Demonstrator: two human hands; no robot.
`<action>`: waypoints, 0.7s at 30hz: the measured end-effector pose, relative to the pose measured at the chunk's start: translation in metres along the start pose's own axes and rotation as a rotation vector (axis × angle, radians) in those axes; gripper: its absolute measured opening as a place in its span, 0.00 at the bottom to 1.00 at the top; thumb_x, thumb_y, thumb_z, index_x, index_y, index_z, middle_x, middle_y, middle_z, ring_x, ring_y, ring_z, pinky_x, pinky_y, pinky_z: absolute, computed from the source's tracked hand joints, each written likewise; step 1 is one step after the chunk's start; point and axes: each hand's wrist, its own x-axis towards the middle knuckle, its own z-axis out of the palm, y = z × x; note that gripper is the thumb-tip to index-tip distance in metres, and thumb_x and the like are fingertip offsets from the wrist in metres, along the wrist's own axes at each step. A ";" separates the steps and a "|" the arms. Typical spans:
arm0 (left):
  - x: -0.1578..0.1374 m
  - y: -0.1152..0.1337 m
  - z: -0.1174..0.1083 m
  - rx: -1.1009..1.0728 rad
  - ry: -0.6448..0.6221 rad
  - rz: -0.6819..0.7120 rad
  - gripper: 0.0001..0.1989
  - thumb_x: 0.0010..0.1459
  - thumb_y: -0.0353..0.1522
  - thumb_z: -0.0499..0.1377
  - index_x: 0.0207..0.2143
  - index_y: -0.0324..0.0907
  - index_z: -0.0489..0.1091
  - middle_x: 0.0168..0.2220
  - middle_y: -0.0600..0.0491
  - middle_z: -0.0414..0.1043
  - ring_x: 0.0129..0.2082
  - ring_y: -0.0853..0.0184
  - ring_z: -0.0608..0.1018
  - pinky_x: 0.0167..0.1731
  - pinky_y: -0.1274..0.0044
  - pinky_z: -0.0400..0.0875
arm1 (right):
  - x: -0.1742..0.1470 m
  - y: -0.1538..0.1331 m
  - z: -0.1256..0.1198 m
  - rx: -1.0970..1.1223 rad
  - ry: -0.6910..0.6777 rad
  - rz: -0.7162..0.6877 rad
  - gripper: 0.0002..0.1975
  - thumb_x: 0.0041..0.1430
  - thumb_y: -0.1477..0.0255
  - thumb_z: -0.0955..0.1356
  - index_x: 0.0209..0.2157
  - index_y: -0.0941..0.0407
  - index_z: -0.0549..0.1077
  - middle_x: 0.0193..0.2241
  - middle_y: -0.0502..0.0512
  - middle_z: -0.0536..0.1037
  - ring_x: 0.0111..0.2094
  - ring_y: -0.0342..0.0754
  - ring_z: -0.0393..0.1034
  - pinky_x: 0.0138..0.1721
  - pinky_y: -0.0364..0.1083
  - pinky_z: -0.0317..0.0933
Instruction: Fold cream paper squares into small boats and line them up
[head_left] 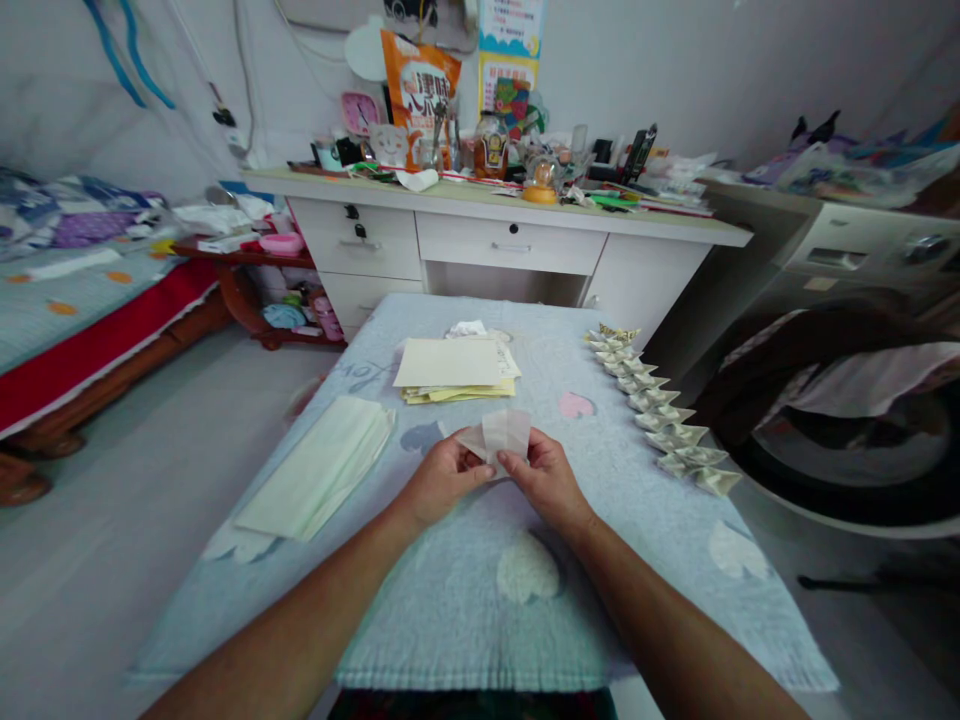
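Between my two hands is a small piece of folded white paper (507, 432), held just above the cloth-covered table. My left hand (448, 476) pinches its left side, the fingers curled beneath. On the right side, my right hand (546, 474) grips it with the thumb pressed on the front. Beyond the hands lies a stack of cream and yellow paper (450, 364). To the left rests a pile of long pale green-white sheets (319, 468). Along the right edge stands a row of several folded paper boats (660, 408).
A light blue patterned cloth (420, 620) covers the table. Behind it stands a white desk (510, 245) crowded with a jar (491, 147), an orange snack bag (420, 95) and small items. A washing machine (862, 330) is at right, a bed (97, 290) at left.
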 end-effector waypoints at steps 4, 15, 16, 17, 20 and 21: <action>-0.005 0.001 -0.004 0.219 0.207 0.049 0.34 0.47 0.33 0.65 0.55 0.45 0.56 0.52 0.48 0.65 0.28 0.76 0.72 0.26 0.82 0.66 | -0.001 -0.008 -0.011 -0.472 0.163 -0.151 0.02 0.54 0.75 0.64 0.30 0.55 0.68 0.29 0.51 0.71 0.36 0.48 0.63 0.41 0.47 0.56; -0.015 0.018 -0.015 0.851 0.073 0.317 0.14 0.47 0.20 0.54 0.34 0.44 0.69 0.39 0.52 0.70 0.44 0.64 0.73 0.45 0.72 0.67 | -0.004 -0.018 -0.010 -1.141 -0.062 -0.300 0.09 0.49 0.80 0.65 0.34 0.54 0.69 0.35 0.56 0.69 0.41 0.53 0.56 0.48 0.53 0.46; -0.015 0.017 -0.017 0.855 0.055 0.312 0.14 0.46 0.19 0.54 0.32 0.43 0.68 0.38 0.53 0.70 0.43 0.64 0.73 0.44 0.73 0.67 | -0.004 -0.017 -0.010 -1.137 -0.081 -0.299 0.10 0.48 0.80 0.65 0.34 0.55 0.68 0.35 0.56 0.69 0.41 0.53 0.56 0.48 0.53 0.46; -0.014 0.017 -0.019 0.853 0.046 0.307 0.14 0.45 0.19 0.53 0.32 0.43 0.67 0.38 0.53 0.70 0.43 0.64 0.73 0.44 0.73 0.67 | -0.004 -0.017 -0.011 -1.129 -0.101 -0.295 0.10 0.48 0.80 0.65 0.34 0.55 0.68 0.36 0.55 0.69 0.41 0.53 0.56 0.48 0.52 0.46; -0.012 0.015 -0.022 0.826 0.027 0.304 0.13 0.43 0.19 0.52 0.30 0.43 0.65 0.40 0.52 0.70 0.44 0.65 0.72 0.45 0.73 0.66 | -0.005 -0.014 -0.015 -1.099 -0.147 -0.273 0.13 0.47 0.82 0.65 0.36 0.55 0.68 0.37 0.55 0.69 0.42 0.53 0.56 0.46 0.51 0.48; -0.011 0.014 -0.023 0.814 0.015 0.299 0.12 0.43 0.19 0.52 0.29 0.43 0.64 0.41 0.52 0.69 0.44 0.65 0.72 0.46 0.73 0.66 | -0.005 -0.013 -0.016 -1.094 -0.158 -0.266 0.14 0.47 0.82 0.65 0.37 0.56 0.68 0.37 0.56 0.69 0.42 0.53 0.56 0.45 0.51 0.48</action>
